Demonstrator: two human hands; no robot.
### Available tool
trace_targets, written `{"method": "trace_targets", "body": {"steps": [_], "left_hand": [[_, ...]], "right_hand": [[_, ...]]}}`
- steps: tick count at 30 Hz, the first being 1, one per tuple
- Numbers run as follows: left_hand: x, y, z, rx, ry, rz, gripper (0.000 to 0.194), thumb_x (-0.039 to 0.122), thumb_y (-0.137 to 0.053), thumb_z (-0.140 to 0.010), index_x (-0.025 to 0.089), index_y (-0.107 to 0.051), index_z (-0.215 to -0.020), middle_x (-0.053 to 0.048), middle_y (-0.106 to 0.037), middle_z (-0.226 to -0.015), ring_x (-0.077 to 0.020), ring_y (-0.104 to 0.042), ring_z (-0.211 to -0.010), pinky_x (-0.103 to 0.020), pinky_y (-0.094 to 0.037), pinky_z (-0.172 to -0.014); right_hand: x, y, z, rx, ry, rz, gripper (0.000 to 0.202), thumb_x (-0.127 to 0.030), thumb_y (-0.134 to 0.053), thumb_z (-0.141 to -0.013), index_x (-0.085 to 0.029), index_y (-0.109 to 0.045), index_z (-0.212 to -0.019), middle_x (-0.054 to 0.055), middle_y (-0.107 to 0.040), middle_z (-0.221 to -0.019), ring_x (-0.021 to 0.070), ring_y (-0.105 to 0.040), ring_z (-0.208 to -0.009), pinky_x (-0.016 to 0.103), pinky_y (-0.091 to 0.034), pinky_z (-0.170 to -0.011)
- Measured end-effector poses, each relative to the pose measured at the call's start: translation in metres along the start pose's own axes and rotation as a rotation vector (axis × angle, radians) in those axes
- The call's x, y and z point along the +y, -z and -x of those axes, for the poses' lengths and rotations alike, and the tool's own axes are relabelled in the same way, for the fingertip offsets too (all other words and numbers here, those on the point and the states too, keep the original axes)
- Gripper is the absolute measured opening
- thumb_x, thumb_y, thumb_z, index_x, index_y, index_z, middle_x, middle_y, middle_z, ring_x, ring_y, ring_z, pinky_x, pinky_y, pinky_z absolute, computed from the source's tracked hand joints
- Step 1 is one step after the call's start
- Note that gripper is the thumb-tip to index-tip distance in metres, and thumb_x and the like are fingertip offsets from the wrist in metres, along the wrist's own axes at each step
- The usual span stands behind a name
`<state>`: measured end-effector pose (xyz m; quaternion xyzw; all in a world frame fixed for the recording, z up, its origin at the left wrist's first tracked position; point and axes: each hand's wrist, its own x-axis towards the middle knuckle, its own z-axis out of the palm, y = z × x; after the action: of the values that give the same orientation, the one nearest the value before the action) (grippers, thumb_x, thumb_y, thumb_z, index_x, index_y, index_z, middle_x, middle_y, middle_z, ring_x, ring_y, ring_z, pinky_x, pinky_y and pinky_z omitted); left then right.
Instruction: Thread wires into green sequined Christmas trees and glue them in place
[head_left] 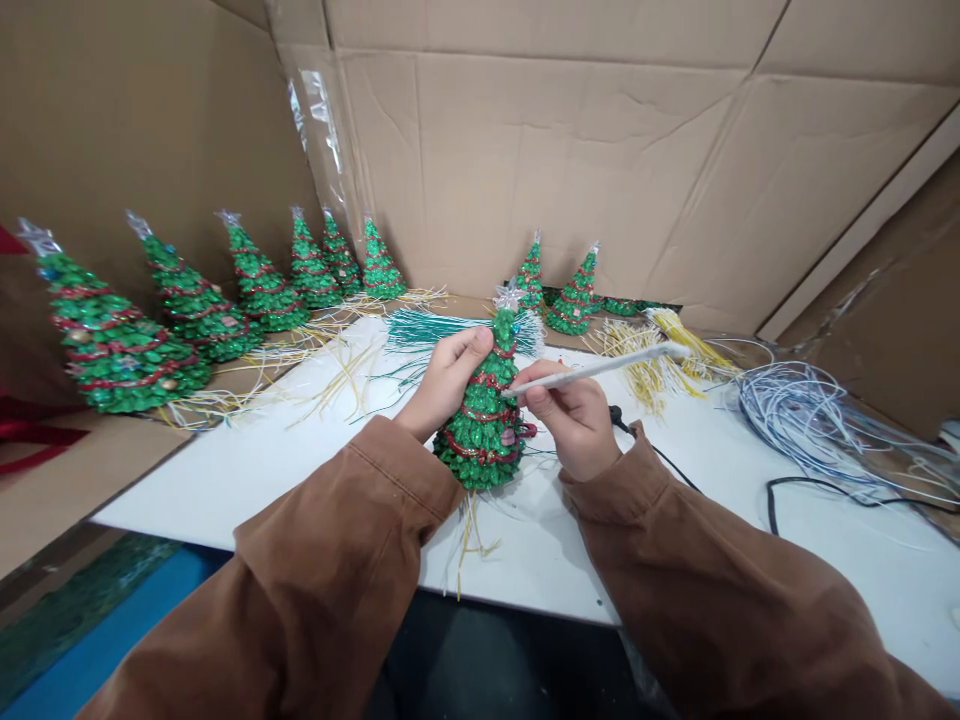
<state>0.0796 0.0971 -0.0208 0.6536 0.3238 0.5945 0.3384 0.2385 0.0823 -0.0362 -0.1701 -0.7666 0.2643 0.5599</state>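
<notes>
A small green Christmas tree figurine (480, 430) with red garlands and a clear star on top stands on the white board in front of me. My left hand (448, 380) grips it around its upper left side, thumb near the top. In my right hand (574, 415) is a thin, pale grey stick-like tool (600, 368), pinched between the fingers. Its narrow tip meets or nearly touches the right side of the tree; I cannot tell which. Yellow and white wires (469, 535) stick out from under the tree's base.
Several similar trees (259, 270) line the left and back edge. A bundle of green wires (420, 335) lies behind my left hand. Yellow wires (682, 335) and a coil of white-blue wires (795, 415) lie at right, near a black cable (810, 482). Cardboard walls (540, 150) enclose the white board (300, 450).
</notes>
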Motion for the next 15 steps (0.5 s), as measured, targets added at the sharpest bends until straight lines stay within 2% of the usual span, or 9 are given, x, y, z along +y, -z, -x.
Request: {"method": "trace_targets", "body": {"steps": [6, 15], "left_hand": [[-0.0027, 0.0005, 0.001, 0.002, 0.011, 0.011, 0.046, 0.06, -0.05, -0.08, 0.015, -0.054, -0.068, 0.001, -0.047, -0.065, -0.0108, -0.04, -0.059, -0.024, -0.033, -0.055], [-0.0027, -0.0006, 0.0016, -0.021, 0.031, 0.046, 0.045, 0.058, -0.051, -0.08, 0.015, -0.052, -0.069, 0.001, -0.046, -0.063, -0.0099, -0.039, -0.057, -0.024, -0.032, -0.053]], "right_hand": [[0.003, -0.0042, 0.0038, 0.034, -0.103, -0.061, 0.026, -0.039, -0.048, -0.09, -0.018, -0.061, -0.083, 0.003, -0.058, -0.072, 0.0118, -0.051, -0.058, 0.025, -0.04, -0.049], [0.0015, -0.0055, 0.0057, 0.075, -0.078, -0.051, 0.024, -0.035, -0.048, -0.091, -0.018, -0.059, -0.078, 0.001, -0.055, -0.07, 0.0089, -0.047, -0.052, 0.023, -0.039, -0.044]]}}
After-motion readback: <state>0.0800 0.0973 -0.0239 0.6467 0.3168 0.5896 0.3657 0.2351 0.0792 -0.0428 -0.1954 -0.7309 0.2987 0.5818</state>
